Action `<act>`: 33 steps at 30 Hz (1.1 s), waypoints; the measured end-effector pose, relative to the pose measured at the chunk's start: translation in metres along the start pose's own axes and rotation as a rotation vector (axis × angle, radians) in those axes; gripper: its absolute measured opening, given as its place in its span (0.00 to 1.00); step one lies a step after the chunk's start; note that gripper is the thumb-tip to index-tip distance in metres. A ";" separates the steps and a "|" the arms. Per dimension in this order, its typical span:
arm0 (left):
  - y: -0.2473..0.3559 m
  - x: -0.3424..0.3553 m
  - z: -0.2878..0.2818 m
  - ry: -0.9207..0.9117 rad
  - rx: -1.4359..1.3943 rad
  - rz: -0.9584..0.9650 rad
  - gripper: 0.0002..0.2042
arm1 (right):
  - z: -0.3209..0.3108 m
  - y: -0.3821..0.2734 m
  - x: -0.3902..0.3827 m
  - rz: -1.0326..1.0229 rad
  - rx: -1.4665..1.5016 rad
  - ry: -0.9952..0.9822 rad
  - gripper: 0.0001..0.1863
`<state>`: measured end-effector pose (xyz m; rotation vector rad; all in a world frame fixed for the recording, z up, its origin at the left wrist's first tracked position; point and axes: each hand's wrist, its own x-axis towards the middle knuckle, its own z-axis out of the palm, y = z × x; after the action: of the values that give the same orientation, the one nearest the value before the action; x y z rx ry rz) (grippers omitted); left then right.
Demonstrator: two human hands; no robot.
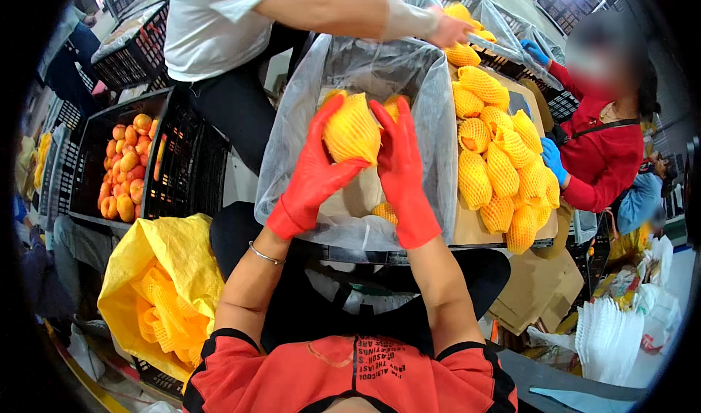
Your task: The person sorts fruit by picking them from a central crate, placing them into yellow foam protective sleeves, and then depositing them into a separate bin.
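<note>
My left hand (315,172), in a red rubber glove, is closed around a peach-sized fruit in a yellow foam net (352,129), above an open box. My right hand (398,176), gloved in the same red, is close beside that fruit, its thumb and fingers apart. Another yellow-netted piece (392,108) shows behind my right fingertips; whether they touch it is unclear. Clear plastic film (288,150) lines the box. One more netted fruit (385,211) lies inside near my right wrist, and part of another peeks out behind my left fingers.
Netted fruits (504,161) are heaped on cardboard to the right. At left stand a black crate of bare peaches (128,168) and a yellow sack of foam nets (164,303). A person's arm (343,8) reaches across the far side; a blue-gloved person (599,150) sits at right.
</note>
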<state>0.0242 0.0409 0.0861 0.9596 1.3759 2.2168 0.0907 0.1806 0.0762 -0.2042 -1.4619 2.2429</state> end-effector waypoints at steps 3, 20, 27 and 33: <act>0.014 0.004 -0.006 -0.036 -0.115 0.033 0.46 | -0.002 -0.001 0.010 0.304 0.525 0.090 0.35; 0.001 -0.002 -0.028 0.205 0.094 -0.223 0.11 | 0.001 0.027 0.011 0.342 0.561 -0.103 0.21; -0.018 0.003 -0.011 0.229 -0.027 -0.054 0.11 | -0.010 0.033 0.020 0.342 0.884 -0.066 0.31; 0.000 0.004 -0.003 -0.105 1.000 0.489 0.31 | 0.004 0.027 0.018 0.449 0.897 -0.112 0.27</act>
<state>0.0193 0.0412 0.0862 1.8514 2.4572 1.6174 0.0652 0.1757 0.0557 -0.1176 -0.3416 3.0673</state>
